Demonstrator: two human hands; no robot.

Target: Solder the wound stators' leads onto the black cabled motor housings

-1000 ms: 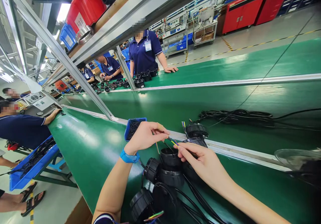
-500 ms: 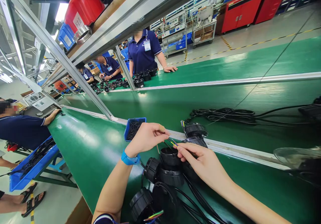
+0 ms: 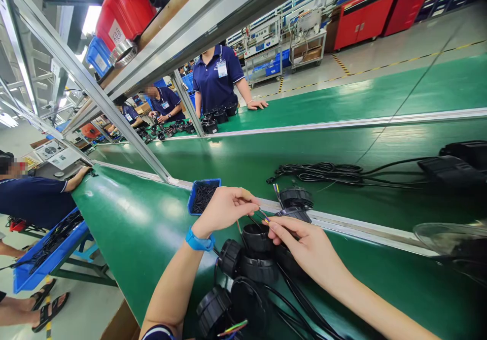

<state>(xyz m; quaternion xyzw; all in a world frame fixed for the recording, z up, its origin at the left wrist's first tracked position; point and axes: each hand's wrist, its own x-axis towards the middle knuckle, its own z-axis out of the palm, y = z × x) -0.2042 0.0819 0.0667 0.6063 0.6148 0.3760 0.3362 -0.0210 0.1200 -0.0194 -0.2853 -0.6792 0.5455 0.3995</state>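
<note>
Thin coloured wires (image 3: pixel 263 214) stretch between my two hands, just above an open black round housing (image 3: pixel 256 237). My left hand (image 3: pixel 229 209), with a blue band on the wrist, pinches the wires from the left. From the right, my right hand (image 3: pixel 294 238) pinches them between thumb and forefinger. The exact wire ends are hidden by my fingertips. More black round housings (image 3: pixel 214 309) with cables cluster below my hands on the green bench. Loose coloured wire ends (image 3: pixel 234 328) stick out near the bottom.
A blue bin (image 3: pixel 192 198) of small dark pieces stands left of my hands. Behind runs a green conveyor belt (image 3: pixel 236 162) carrying a coiled black cable (image 3: pixel 323 171). A metal frame post (image 3: pixel 125 119) slants at left. Co-workers stand across the belt and at far left.
The black coiled cable and the black parts tied to it have shifted left along the belt. My hands keep their pinch on the wires, nearly still.
</note>
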